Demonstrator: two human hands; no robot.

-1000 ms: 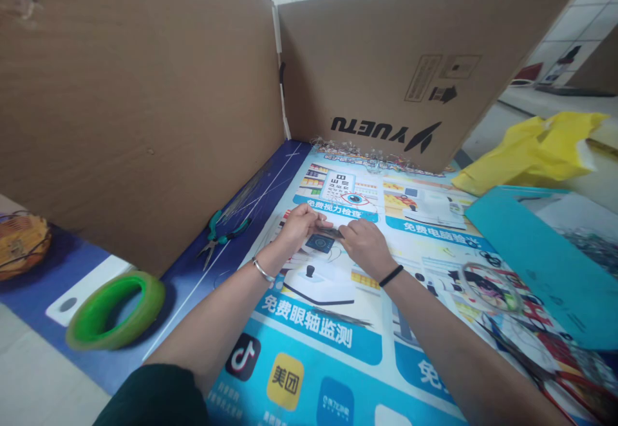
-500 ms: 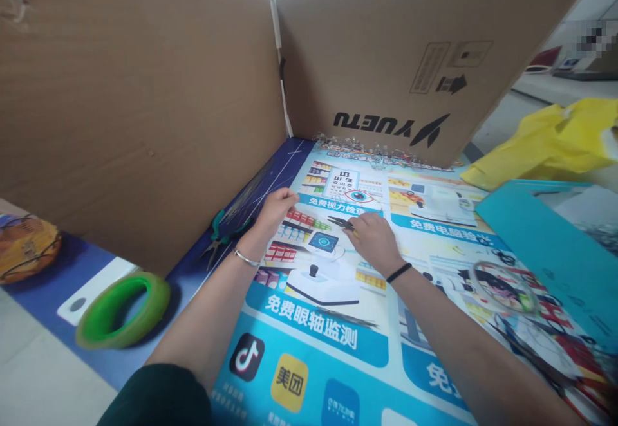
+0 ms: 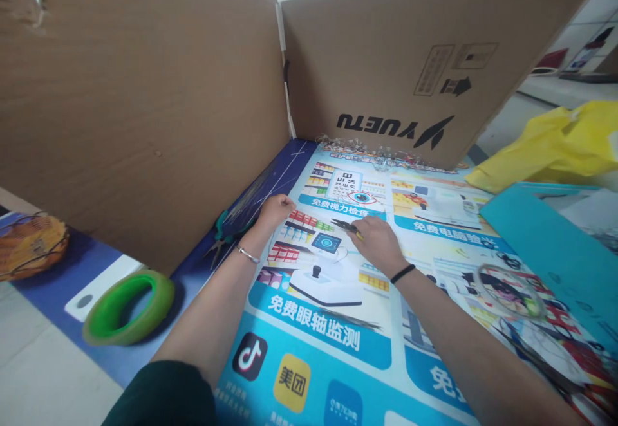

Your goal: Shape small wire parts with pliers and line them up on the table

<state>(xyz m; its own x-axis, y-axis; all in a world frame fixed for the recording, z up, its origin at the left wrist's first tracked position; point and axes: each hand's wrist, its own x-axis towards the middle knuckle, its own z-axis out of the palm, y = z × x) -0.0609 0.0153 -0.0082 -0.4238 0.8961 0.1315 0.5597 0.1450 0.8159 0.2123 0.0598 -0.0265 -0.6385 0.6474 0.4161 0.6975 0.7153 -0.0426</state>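
My left hand (image 3: pixel 276 212) is closed in a pinch over the printed poster mat (image 3: pixel 333 342). Whatever lies between its fingertips is too small to make out. In my right hand (image 3: pixel 377 240) is a pair of needle-nose pliers (image 3: pixel 344 225), gripped near the yellow part of the handle, dark jaws pointing left toward my left hand. Another pair of pliers with teal handles (image 3: pixel 221 236) lies just left of my left wrist. Thin dark wires (image 3: pixel 350 318) rest on the mat below my hands, and more wires (image 3: pixel 251 191) lie near the cardboard.
Two tall cardboard panels (image 3: pixel 145 91) meet in a corner at the back. Green tape (image 3: pixel 128 307) and a woven basket (image 3: pixel 33 246) sit at left. On the right are a clear ring-shaped roll (image 3: pixel 509 291), scissors (image 3: pixel 541 361), a teal box (image 3: pixel 555 246) and a yellow bag (image 3: pixel 555 146).
My left fingers have curled in more and the hand has dipped slightly. My right hand keeps the pliers in almost the same place. The whole view has shifted a little.
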